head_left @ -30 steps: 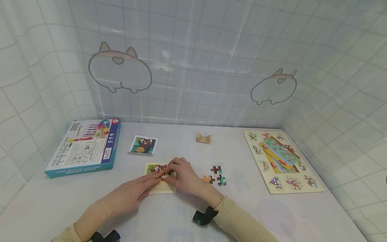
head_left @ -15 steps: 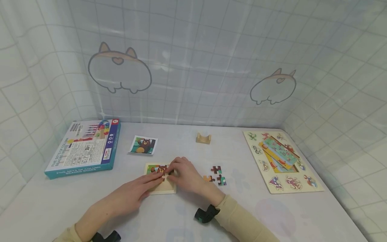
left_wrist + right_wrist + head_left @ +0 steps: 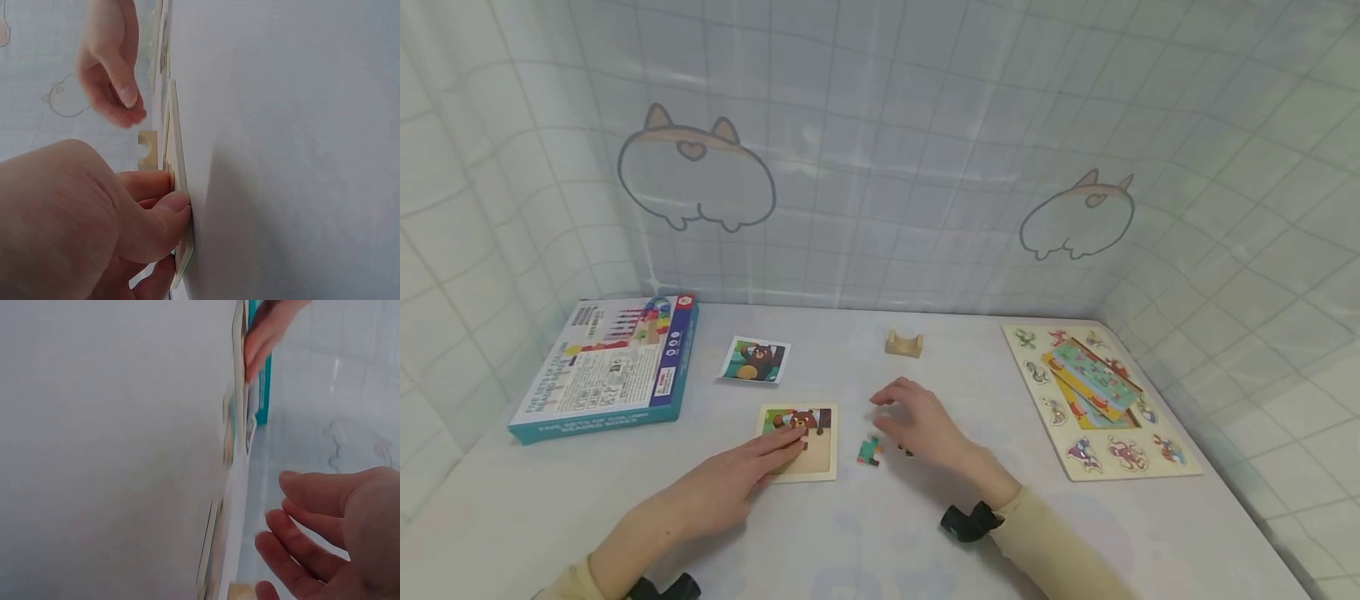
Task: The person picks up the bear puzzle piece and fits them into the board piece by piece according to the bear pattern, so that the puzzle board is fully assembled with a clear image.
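Bear-printed pieces [image 3: 802, 417] in a square pale-wood tray [image 3: 817, 465] are touched by the straight-fingered left hand [image 3: 735, 475]; the right hand [image 3: 927, 429] is spread.

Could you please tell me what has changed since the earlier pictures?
The right hand has left the puzzle tray and moved to the right, with nothing visible in its fingers. A green puzzle piece, previously out of sight, now shows on the table. The left hand still rests on the tray; the bear picture card, box and wooden holder stayed put.
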